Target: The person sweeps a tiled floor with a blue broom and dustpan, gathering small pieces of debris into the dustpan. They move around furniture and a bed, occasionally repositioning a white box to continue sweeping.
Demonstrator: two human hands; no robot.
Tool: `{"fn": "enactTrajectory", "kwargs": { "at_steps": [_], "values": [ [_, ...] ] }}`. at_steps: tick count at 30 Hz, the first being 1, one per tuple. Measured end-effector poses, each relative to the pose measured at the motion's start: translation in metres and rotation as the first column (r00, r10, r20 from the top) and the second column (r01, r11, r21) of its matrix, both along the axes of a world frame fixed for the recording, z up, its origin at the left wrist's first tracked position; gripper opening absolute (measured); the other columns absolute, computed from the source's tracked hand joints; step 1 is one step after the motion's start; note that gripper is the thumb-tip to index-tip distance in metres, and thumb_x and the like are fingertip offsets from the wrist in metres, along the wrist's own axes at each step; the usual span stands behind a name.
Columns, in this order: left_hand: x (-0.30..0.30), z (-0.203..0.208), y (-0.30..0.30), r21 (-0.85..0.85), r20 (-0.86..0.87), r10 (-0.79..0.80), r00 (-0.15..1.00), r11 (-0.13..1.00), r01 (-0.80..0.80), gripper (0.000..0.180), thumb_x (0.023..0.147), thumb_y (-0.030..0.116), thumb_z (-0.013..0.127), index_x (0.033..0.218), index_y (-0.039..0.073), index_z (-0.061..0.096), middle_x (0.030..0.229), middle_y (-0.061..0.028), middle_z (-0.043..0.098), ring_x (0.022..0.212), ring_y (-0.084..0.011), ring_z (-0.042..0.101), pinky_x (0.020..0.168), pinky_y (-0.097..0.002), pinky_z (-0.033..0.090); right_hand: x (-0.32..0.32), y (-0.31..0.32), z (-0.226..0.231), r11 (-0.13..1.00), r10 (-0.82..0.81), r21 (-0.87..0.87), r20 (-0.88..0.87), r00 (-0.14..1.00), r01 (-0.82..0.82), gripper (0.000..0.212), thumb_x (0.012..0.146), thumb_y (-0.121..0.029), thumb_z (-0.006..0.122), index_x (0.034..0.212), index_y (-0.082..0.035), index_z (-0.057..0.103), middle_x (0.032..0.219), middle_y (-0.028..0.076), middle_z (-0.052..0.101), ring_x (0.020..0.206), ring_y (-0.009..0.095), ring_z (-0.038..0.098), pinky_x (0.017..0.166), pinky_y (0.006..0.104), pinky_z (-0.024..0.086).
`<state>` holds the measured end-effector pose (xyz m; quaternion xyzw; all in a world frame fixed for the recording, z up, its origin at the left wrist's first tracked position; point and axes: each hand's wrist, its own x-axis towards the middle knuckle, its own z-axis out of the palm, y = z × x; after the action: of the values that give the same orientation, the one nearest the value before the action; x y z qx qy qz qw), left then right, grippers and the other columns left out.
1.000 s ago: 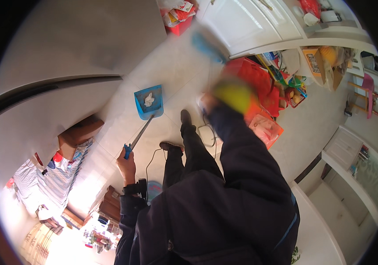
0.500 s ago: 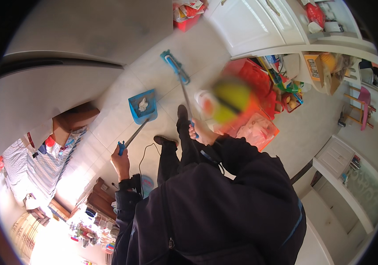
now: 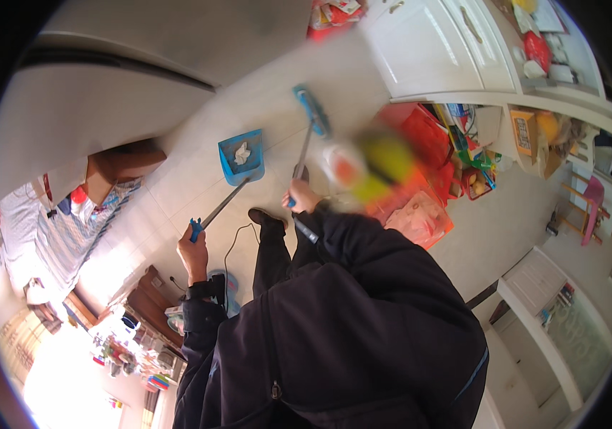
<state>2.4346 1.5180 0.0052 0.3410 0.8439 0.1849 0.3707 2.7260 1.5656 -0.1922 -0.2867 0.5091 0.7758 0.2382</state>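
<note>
My left hand (image 3: 193, 256) is closed around the blue-ended handle of a blue dustpan (image 3: 233, 170), which rests on the floor ahead of me. A crumpled white piece of paper (image 3: 242, 152) lies inside the pan. My right hand (image 3: 303, 196) grips the handle of a broom whose blue head (image 3: 311, 112) is at the floor, beyond the pan and to its right. Broom head and dustpan are apart.
A large grey appliance (image 3: 127, 100) fills the upper left, with a cardboard box (image 3: 134, 159) below it. White cabinets (image 3: 427, 50) line the upper right. Red and clear bags (image 3: 420, 214) sit at right, partly behind a blurred yellow-green object (image 3: 384, 164). A dark cable (image 3: 228, 252) lies near my feet.
My right hand has moved left and forward with the broom, and the broom handle slants differently. My left hand still holds the dustpan with the paper in it. The view has shifted slightly.
</note>
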Motion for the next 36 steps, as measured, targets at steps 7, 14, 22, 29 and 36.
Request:
{"fn": "enactTrajectory", "kwargs": {
  "at_steps": [7, 14, 22, 29, 36],
  "values": [
    [-0.017, 0.014, -0.057, -0.033, -0.096, 0.086, 0.992, 0.995, -0.090, 0.039, 0.077, 0.011, 0.063, 0.114, -0.003, 0.061, 0.082, -0.0190, 0.068, 0.071, -0.0184, 0.065, 0.069, -0.0316, 0.049, -0.059, 0.015, 0.086, 0.774, 0.528, 0.171, 0.356, 0.771, -0.610, 0.024, 0.086, -0.023, 0.044, 0.068, -0.008, 0.037, 0.057, 0.001, 0.035, 0.046, 0.012, 0.033, 0.043, 0.0243, 0.030],
    [-0.030, 0.018, -0.128, -0.020, -0.178, 0.219, 0.959, 0.974, -0.226, 0.036, 0.076, 0.014, 0.064, 0.108, -0.002, 0.064, 0.073, -0.0241, 0.061, 0.066, -0.0225, 0.065, 0.063, -0.0326, 0.048, -0.023, 0.012, 0.099, 0.392, 0.708, 0.229, 0.543, 0.451, -0.891, 0.036, 0.092, -0.037, 0.044, 0.070, -0.009, 0.038, 0.055, 0.001, 0.036, 0.041, 0.012, 0.033, 0.037, 0.0267, 0.029],
    [-0.052, 0.006, -0.264, 0.019, -0.178, 0.406, 0.897, 0.912, -0.409, 0.035, 0.075, 0.014, 0.063, 0.106, -0.001, 0.064, 0.071, -0.0252, 0.059, 0.064, -0.0250, 0.065, 0.062, -0.0324, 0.047, -0.048, 0.011, 0.016, -0.250, 0.531, 0.264, 0.842, 0.096, -0.932, 0.029, 0.088, -0.019, 0.032, 0.063, -0.006, 0.037, 0.052, 0.009, 0.039, 0.042, 0.019, 0.040, 0.037, 0.0310, 0.034],
    [-0.091, -0.027, -0.348, 0.135, -0.104, 0.580, 0.808, 0.813, -0.566, 0.036, 0.074, 0.011, 0.061, 0.108, 0.000, 0.063, 0.079, -0.0270, 0.061, 0.075, -0.0361, 0.065, 0.067, -0.0368, 0.049, -0.221, -0.119, -0.010, 0.156, 0.657, 0.293, 0.683, 0.320, -0.943, 0.026, 0.089, -0.019, 0.029, 0.069, -0.003, 0.036, 0.054, 0.011, 0.036, 0.042, 0.022, 0.038, 0.038, 0.0354, 0.036],
    [-0.128, -0.052, -0.416, 0.069, -0.153, 0.590, 0.793, 0.806, -0.587, 0.039, 0.074, 0.014, 0.062, 0.111, 0.002, 0.063, 0.083, -0.0257, 0.064, 0.075, -0.0331, 0.066, 0.069, -0.0368, 0.049, -0.366, -0.223, 0.011, 0.170, 0.830, 0.155, 0.509, 0.226, -0.973, 0.027, 0.089, -0.026, 0.040, 0.067, -0.009, 0.037, 0.055, 0.002, 0.037, 0.044, 0.014, 0.038, 0.039, 0.0270, 0.032]
  ]
}}
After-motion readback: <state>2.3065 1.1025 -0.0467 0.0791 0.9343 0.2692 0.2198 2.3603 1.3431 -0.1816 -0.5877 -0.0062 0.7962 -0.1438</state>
